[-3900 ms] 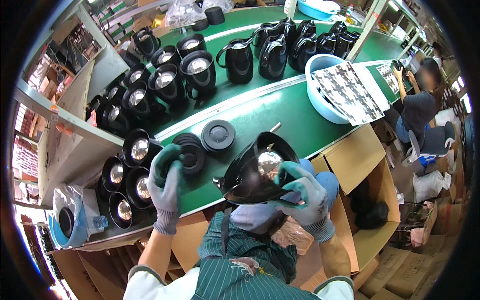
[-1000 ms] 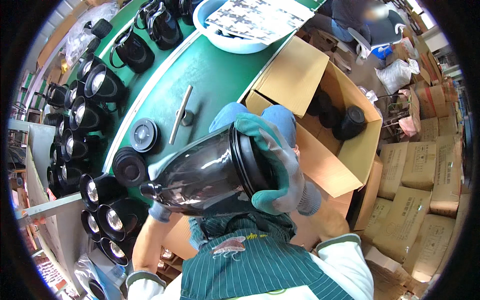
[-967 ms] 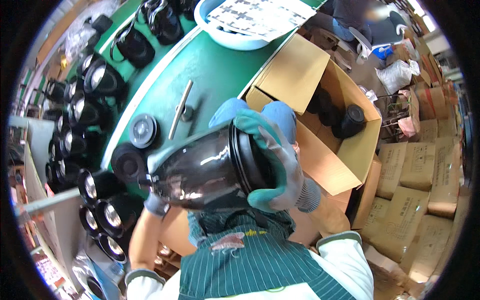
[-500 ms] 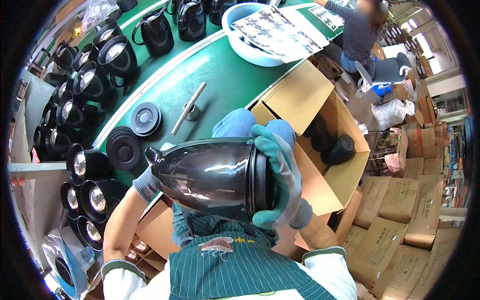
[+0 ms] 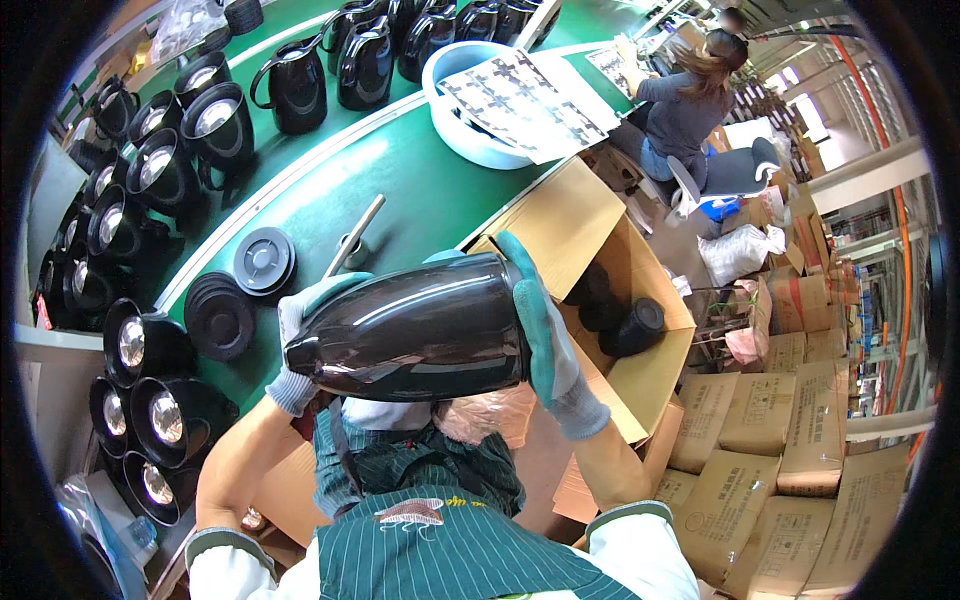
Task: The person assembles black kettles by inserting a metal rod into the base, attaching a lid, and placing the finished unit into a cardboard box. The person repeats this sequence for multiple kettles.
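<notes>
now, black jug: (image 5: 415, 335) held up in the middle of the frame, over the lap, between the two gloved hands and touching both.
long axis: nearly level across the frame, the narrow spouted end to the left, the broad base end to the right and sitting slightly higher.
nearer hand: neither; the left hand (image 5: 305, 308) is at the spout end, the right hand (image 5: 550, 350) at the base end.
left glove: grasping the jug from its far side, as far as can be judged; most of the fingers are hidden behind the body.
right glove: cupped around the base end, the green palm side against it; how firmly it presses cannot be told.
jug's look: glossy black, smooth, tapering to the left, with long pale streaks of reflected light along the upper side; handle and mouth cannot be seen.
apron: (image 5: 450, 530) dark green with thin stripes, at the lower centre, under the jug.
round lids: a dark stack (image 5: 220, 322) and, just above it, a greyer-topped stack (image 5: 263, 260), both left of the jug on the green table (image 5: 400, 180).
metal rod: (image 5: 356, 236) slanting, above the jug in the frame.
open vessels: four black ones (image 5: 165, 420) with silvery insides, lower left.
blue basin: (image 5: 465, 143) upper centre, with a patterned sheet (image 5: 530, 105) across it.
cardboard box: (image 5: 655, 375) open, right of the right hand, with dark rounded pieces inside.
co-worker: (image 5: 685, 110) seated, upper right.
</notes>
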